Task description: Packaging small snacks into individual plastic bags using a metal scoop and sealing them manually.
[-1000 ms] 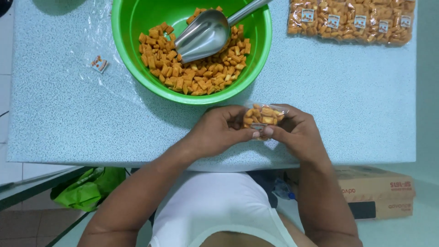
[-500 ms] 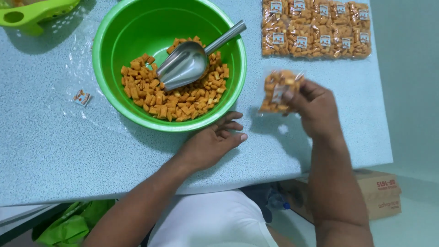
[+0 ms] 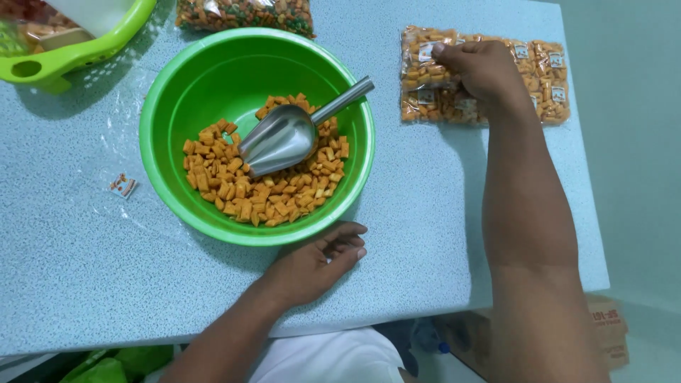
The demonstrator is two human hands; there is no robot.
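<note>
The right hand (image 3: 479, 71) reaches across to the far right part of the desk (image 3: 440, 213) and rests, knuckles up and fingers curled downward, on the row of packed snack bags (image 3: 482, 74). Its fingertips press onto one bag in the middle of the row; whether they pinch it or only lie on it cannot be told, since the hand covers the contact. The right forearm runs straight from the near edge of the desk up to the bags.

The left hand (image 3: 316, 262) lies near the near edge of the desk, just in front of the green bowl (image 3: 170, 106), palm down, holding nothing. Its fingers are loosely spread and slightly bent, the tips touching the desk close to the bowl's rim. The left forearm comes in at a slant from the near edge.

The snack bags are clear flat packets filled with orange pieces, each with a small white label, laid side by side in a tight block near the far right corner. At the far edge, behind the bowl, lies another clear bag of mixed green and brown snacks (image 3: 245, 14). A small loose paper label (image 3: 123, 186) lies on the desk left of the bowl. The bowl holds loose orange snack pieces (image 3: 262, 191) and a metal scoop (image 3: 284, 135), its handle leaning on the rim toward the right. A lime-green basket (image 3: 78, 42) sits at the far left corner.
</note>
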